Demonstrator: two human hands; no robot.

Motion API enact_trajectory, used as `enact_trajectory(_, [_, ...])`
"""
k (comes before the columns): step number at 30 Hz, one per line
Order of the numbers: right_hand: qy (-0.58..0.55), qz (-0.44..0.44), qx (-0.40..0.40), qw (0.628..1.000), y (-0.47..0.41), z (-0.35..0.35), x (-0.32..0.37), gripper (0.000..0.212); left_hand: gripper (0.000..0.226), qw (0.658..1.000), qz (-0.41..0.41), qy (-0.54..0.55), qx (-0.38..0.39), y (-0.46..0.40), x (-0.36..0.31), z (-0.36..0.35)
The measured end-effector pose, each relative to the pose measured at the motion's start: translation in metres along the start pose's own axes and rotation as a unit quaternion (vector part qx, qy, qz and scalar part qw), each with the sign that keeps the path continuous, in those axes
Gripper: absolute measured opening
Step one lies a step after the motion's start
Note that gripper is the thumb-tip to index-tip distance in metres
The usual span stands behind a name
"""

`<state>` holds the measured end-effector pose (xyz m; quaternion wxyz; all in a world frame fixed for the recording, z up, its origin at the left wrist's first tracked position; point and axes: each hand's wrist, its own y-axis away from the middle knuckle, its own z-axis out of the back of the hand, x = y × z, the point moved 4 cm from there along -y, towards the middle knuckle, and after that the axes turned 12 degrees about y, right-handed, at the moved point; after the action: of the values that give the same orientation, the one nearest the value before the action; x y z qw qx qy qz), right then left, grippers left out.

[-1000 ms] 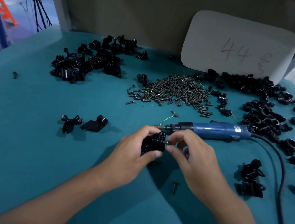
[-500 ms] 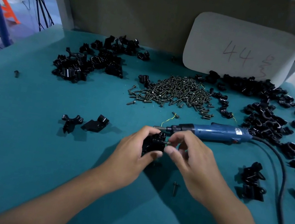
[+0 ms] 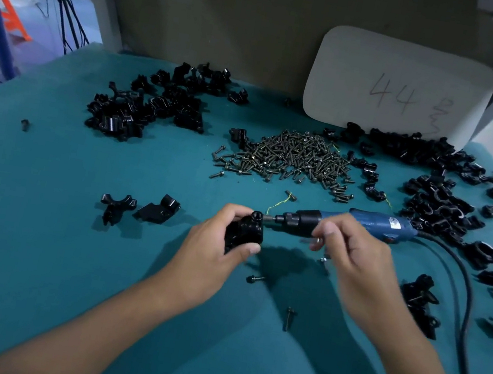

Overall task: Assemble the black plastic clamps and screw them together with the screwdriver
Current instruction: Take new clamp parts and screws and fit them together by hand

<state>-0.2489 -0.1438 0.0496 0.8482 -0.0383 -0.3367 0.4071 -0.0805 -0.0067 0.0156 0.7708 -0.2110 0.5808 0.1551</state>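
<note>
Two hands over the teal table point(image 3: 32, 249), mid-frame. Left hand point(image 3: 212, 246) grips the black clamp point(image 3: 244, 230): fingers curled over its top and far side, thumb pressed on the near lower edge. Clamp is held just above the table, left of the screwdriver tip.

Right hand point(image 3: 354, 257) is blurred; fingers are curled with the tips close together just in front of the screwdriver's black nose. Something small and pale shows at the fingertips, can't tell what it is or whether it's actually pinched. Can't tell if the hand touches the screwdriver.

Blue electric screwdriver point(image 3: 373, 222) lies on its side on the table, bit pointing left, tip right at the clamp's top knob. Its black cable point(image 3: 466, 308) loops off to the right and down toward the near edge.

Two loose screws on the table near the wrists: one point(image 3: 255, 278) just below the left thumb, another point(image 3: 289, 318) nearer, between the forearms.

Screw pile point(image 3: 292, 158) sits center-back. Clamp parts are heaped back-left point(image 3: 150, 108) and spread along the right side point(image 3: 438, 199). Two separate clamp pieces point(image 3: 140, 206) lie left of the left hand, well apart from it. White card point(image 3: 398, 88) marked "44" leans on the back wall.
</note>
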Motion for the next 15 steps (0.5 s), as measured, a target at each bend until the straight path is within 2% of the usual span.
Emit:
enact_trajectory(5, [0.057, -0.049, 0.071, 0.995, -0.001, -0.012, -0.017, 0.027, 0.031, 0.999, 0.022, 0.004, -0.043, -0.003, 0.008, 0.002])
enact_trajectory(13, [0.016, -0.086, -0.056, 0.995, -0.007, 0.013, -0.014, 0.020, 0.031, 0.998, 0.028, 0.001, -0.053, -0.003, 0.013, -0.001])
enact_trajectory(15, [0.042, -0.081, -0.062, 0.994, -0.023, 0.024, -0.012, 0.019, 0.031, 0.998, 0.031, 0.008, -0.058, -0.004, 0.013, -0.001])
